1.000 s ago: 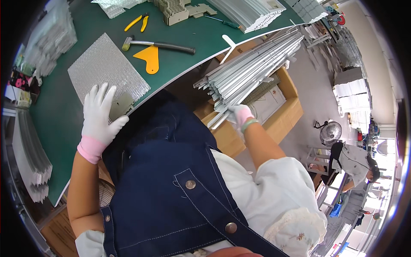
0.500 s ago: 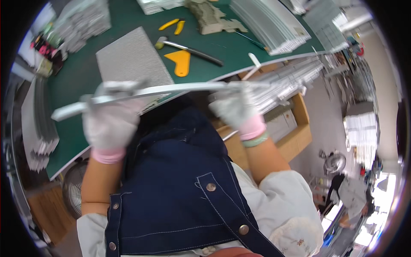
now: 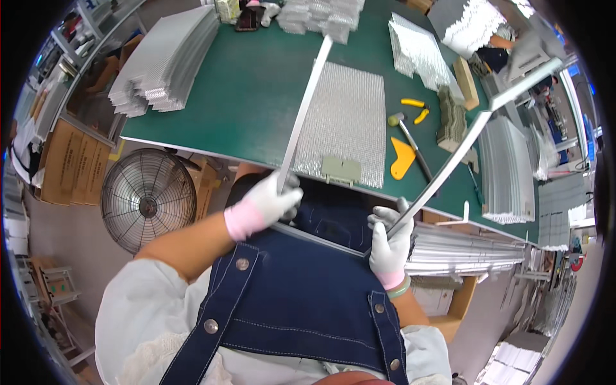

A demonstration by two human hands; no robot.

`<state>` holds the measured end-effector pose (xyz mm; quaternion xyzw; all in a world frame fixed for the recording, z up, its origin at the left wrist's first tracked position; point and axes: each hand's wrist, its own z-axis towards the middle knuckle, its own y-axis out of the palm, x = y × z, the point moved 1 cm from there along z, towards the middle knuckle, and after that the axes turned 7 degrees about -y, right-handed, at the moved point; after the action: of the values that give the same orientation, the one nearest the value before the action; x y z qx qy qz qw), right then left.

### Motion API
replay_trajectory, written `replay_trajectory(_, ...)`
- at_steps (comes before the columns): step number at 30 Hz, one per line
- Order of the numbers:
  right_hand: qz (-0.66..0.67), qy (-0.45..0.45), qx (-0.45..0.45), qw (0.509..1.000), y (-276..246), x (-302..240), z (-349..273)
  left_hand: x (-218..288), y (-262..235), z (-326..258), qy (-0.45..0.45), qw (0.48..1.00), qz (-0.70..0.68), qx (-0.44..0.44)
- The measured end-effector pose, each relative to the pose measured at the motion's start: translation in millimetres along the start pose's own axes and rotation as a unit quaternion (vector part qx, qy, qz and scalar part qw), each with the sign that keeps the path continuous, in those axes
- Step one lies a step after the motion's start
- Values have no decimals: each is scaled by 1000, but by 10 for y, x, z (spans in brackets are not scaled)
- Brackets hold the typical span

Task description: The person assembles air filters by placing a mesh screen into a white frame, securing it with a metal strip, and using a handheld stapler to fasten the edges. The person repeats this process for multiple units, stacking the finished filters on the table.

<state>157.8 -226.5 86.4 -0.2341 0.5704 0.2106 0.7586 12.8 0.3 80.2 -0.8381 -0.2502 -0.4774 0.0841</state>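
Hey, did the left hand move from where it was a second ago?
Yes: the left hand has moved off the silver sheet, back toward the dark blue apron.

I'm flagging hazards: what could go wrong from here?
The long, bent, silvery metal strip, in the white-gloved left hand and white-gloved right hand, might snag the rectangular silver textured sheet, which its left section overlaps in view. Its right section, seen close to the black-handled metal hammer, could knock it if lowered.
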Motion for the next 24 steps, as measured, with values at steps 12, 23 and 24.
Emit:
replay_trajectory(12,-246,-166,34,954,164,253,684,350,-344,489,143,947,287,-16)
replay_trajectory(23,-286,-93,-7,954,301,326,684,-24,-401,50,206,918,249,231)
replay_trajectory(24,-311,-76,-25,947,324,326,732,-87,-423,24,226,899,256,274)
